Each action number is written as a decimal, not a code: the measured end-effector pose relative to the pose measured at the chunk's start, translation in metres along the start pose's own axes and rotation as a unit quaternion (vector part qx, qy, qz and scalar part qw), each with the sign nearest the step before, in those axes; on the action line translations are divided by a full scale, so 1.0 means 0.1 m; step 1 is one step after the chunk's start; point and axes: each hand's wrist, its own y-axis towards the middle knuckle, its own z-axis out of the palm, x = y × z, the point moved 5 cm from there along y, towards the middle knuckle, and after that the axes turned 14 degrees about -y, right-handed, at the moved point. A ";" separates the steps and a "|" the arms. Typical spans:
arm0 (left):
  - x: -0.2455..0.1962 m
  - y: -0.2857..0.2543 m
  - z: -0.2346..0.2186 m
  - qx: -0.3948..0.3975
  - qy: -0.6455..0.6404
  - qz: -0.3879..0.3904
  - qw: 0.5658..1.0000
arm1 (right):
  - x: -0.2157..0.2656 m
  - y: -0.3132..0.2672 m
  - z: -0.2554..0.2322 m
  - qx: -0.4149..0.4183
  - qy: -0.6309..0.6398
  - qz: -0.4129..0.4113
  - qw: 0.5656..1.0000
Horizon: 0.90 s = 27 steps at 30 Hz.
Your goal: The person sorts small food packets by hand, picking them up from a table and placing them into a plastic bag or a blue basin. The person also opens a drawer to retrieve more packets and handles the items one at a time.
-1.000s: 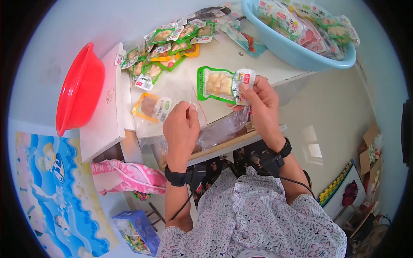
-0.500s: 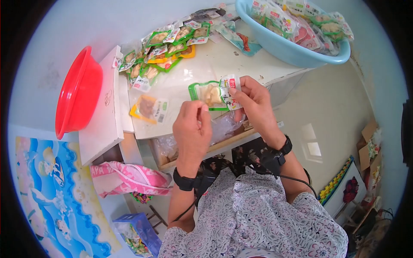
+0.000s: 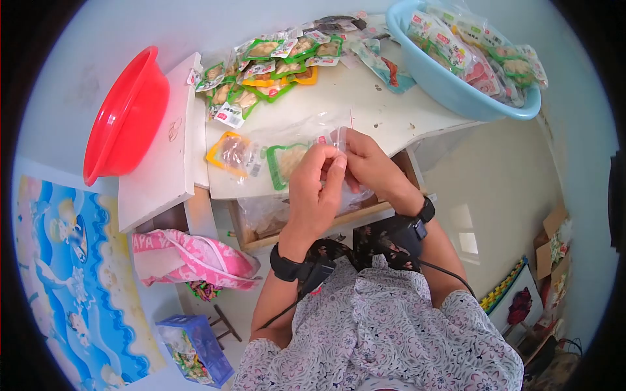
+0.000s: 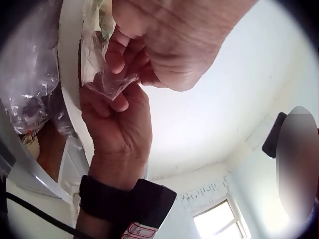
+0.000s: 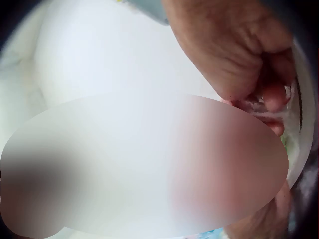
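Both hands meet at the edge of a clear plastic bag (image 3: 313, 125) above the white table. My left hand (image 3: 317, 190) pinches the film between thumb and fingers; my right hand (image 3: 377, 164) grips it just beside. In the left wrist view the film (image 4: 106, 83) stretches between the left hand (image 4: 179, 42) and the right hand (image 4: 117, 122). A green-edged packet (image 3: 287, 163) shows through the film left of the fingers, its right end partly hidden. Farther left is a yellow-edged packet (image 3: 233, 154), also seemingly inside the bag. The right hand (image 5: 234, 47) hides most of the film in its own view.
Several green and yellow packets (image 3: 264, 68) are piled at the back left. A light-blue basin (image 3: 450, 94) full of packets stands at the back right, a red basin (image 3: 127, 117) at the left. Below the hands is an open drawer (image 3: 267, 242) holding clear plastic.
The green-edged packet has left the right hand's grip and moved left, under the clear film. The right hand has moved left and now holds the bag's edge beside the left hand.
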 end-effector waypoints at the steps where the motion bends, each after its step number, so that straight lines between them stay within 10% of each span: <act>1: 0.01 0.02 -0.02 0.001 -0.013 0.003 1.000 | 0.02 0.02 0.01 0.002 -0.012 -0.008 1.000; 5: 0.12 0.04 -0.17 -0.007 -0.013 0.035 0.999 | 0.20 0.00 -0.02 -0.019 -0.216 -0.009 0.976; 8: 0.15 0.08 -0.23 -0.027 0.012 0.043 0.999 | 0.17 0.03 -0.01 -0.110 -0.456 -0.208 0.858; 18: 0.22 0.08 -0.47 -0.019 0.205 0.144 0.968 | 0.56 0.59 -0.70 -0.047 -0.317 -0.095 0.942; 25: 0.24 0.02 -0.46 -0.029 0.148 0.173 0.973 | 0.51 1.30 -1.02 -0.183 -0.591 -0.209 0.757; 27: 0.24 0.03 -0.48 -0.031 0.135 0.164 0.977 | 0.44 1.46 -0.98 -0.162 -0.654 -0.129 0.728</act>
